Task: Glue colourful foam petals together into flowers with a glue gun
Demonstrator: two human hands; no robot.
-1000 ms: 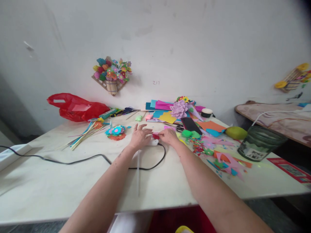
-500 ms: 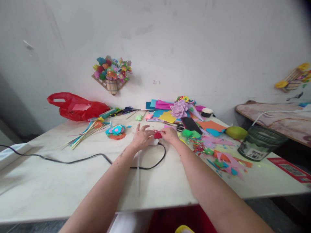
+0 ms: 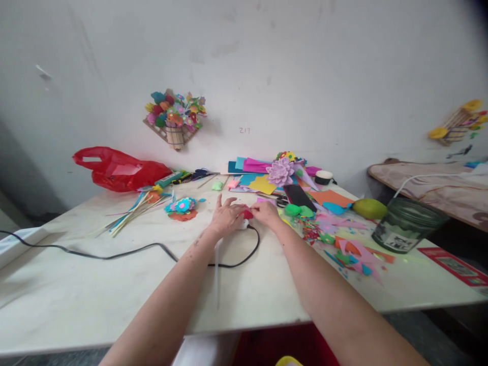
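Observation:
A small red foam piece (image 3: 247, 214) is held between my two hands at the middle of the table. My left hand (image 3: 227, 217) pinches its left side with thumb and forefinger while the other fingers stick up. From the right, my right hand (image 3: 266, 211) grips the piece with closed fingertips. Just under them lies a white corded tool (image 3: 243, 223), apparently a glue gun, mostly hidden by my left hand. A clear glue stick (image 3: 217, 279) points from it toward me. Left of my hands sits a blue and orange foam flower (image 3: 182, 206).
A black cord (image 3: 114, 256) runs left to a white power strip (image 3: 23, 241). Foam scraps (image 3: 353, 254), a phone (image 3: 299, 197) and a green jar (image 3: 407, 226) lie to the right. At the back are a red bag (image 3: 118, 170), foam sheets (image 3: 263, 184) and scissors (image 3: 282, 201).
The red foam piece now shows less between my fingers and has been turned or bent slightly. My left hand has shifted a little to the right; my right hand is nearly still.

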